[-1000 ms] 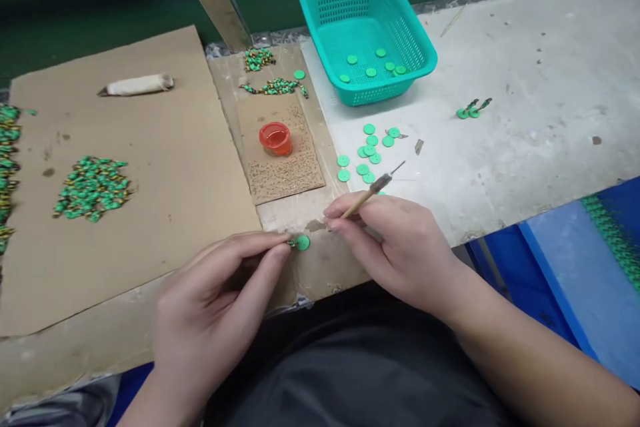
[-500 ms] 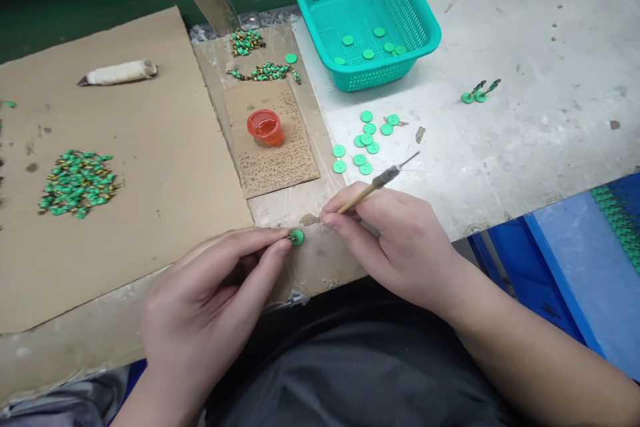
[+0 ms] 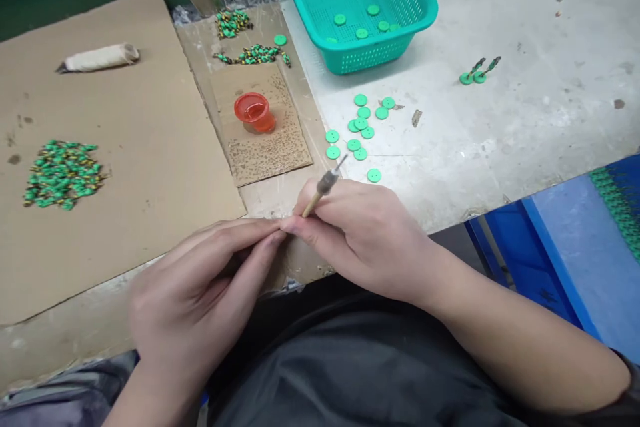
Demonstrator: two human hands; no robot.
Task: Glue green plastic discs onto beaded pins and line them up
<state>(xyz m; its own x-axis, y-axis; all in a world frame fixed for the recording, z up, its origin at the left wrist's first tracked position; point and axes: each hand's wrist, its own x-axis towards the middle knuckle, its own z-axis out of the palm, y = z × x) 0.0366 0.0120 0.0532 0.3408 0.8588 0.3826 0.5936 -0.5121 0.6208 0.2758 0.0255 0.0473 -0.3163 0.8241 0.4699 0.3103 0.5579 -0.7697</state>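
Observation:
My left hand [image 3: 210, 287] is closed, thumb and forefinger pinched together at the table's front edge. The small green button it held shortly before is hidden now behind the meeting fingertips. My right hand [image 3: 360, 233] is also closed, gripping a thin needle tool [image 3: 320, 191] with a wooden handle and dark binding, its metal tip pointing up and away. The fingertips of both hands touch. Beyond my right hand lie several loose green two-hole buttons [image 3: 367, 133]. A small red cup [image 3: 256, 113] of liquid stands on a speckled cardboard piece [image 3: 270, 159].
A teal basket [image 3: 370, 57] with a few green buttons stands at the back. Piles of small green-and-gold pieces [image 3: 63, 175] lie on the cardboard sheet [image 3: 150, 213], near a cloth-wrapped roll [image 3: 103, 58]. Two buttons with dark stems [image 3: 473, 73] stand at right.
My right hand has moved left with the needle tool until its fingertips met my left hand's, covering the green button. The whole view has shifted slightly.

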